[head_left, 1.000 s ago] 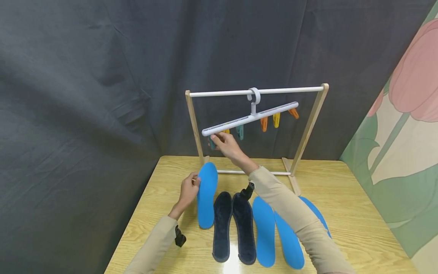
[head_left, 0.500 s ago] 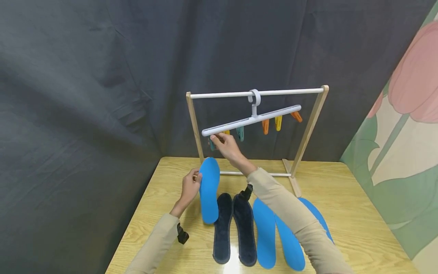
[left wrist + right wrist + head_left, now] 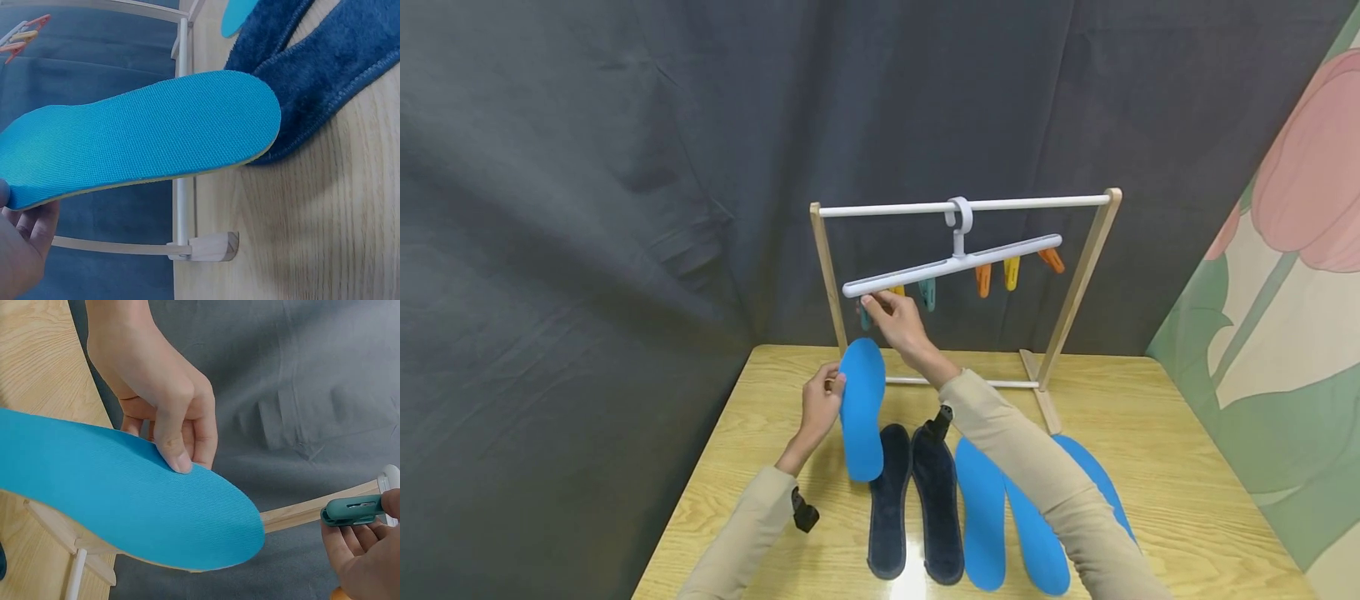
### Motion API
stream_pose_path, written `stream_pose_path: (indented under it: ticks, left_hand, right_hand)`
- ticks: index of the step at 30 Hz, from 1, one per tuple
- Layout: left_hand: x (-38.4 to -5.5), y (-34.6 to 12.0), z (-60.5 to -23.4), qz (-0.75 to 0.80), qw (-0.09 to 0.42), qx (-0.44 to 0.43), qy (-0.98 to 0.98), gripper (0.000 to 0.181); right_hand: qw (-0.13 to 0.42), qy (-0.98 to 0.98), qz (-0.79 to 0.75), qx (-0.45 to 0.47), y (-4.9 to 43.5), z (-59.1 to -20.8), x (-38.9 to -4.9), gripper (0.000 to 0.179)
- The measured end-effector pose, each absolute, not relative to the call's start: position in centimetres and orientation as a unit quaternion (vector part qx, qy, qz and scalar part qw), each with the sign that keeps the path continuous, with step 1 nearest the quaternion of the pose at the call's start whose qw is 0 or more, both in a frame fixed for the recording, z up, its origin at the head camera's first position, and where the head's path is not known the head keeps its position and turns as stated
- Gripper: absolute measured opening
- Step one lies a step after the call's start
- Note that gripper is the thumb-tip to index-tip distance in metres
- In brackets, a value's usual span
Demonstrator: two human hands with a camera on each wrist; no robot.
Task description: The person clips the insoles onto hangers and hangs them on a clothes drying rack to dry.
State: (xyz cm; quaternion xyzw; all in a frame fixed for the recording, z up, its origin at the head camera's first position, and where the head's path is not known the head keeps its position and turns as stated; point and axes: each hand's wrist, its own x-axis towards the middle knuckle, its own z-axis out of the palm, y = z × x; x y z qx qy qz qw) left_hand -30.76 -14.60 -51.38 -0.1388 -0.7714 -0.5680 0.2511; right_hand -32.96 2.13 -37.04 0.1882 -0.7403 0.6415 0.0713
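My left hand (image 3: pixel 822 404) pinches a blue insole (image 3: pixel 862 408) by its left edge, thumb on the face and fingers behind. The insole stands nearly upright above the table, its upper end just below my right hand (image 3: pixel 898 323). With thumb and fingers my right hand pinches a teal clothespin (image 3: pixel 354 510) at the left end of the white hanger (image 3: pixel 951 265). That end of the hanger tilts down. In the right wrist view the rounded tip of the insole lies a short way from the clothespin.
The hanger hooks over the white rail of a wooden rack (image 3: pixel 1078 287); yellow, teal and orange clothespins (image 3: pixel 983 281) hang along it. Two dark plush insoles (image 3: pixel 936 508) and several blue insoles (image 3: pixel 981 517) lie on the wooden table (image 3: pixel 730 450). A dark curtain (image 3: pixel 625 208) hangs behind.
My left hand has raised the blue insole and brought it slightly right, nearer the clothespin. The right hand stays on the clothespin, while the hanger's right end has dipped a little.
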Motion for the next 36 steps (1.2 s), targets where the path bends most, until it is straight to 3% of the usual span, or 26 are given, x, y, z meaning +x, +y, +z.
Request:
stream_pose_path:
  ticks: [14,19,29,36]
  left_hand:
    - [-28.7,-13.4,-48.6,-0.569,0.273,-0.158,-0.759,0.017]
    - [-27.7,-13.3,-47.0,-0.571,0.255,-0.163,-0.763,0.018]
    - [-29.2,-13.3,-48.6,-0.579,0.267,-0.178,-0.749,0.021]
    - [-34.0,-14.4,-53.8,-0.592,0.300,-0.250,-0.705,0.026]
  right_hand:
    - [0.089,-0.743,0.644,0.157,1.8,-37.5,-32.9,0.031]
    - [0.091,-0.744,0.644,0.155,1.8,-37.5,-32.9,0.032]
    - [0.079,-0.725,0.666,0.154,1.9,-37.5,-33.0,0.030]
    - [0.067,-0.712,0.683,0.149,1.8,-37.3,-32.9,0.033]
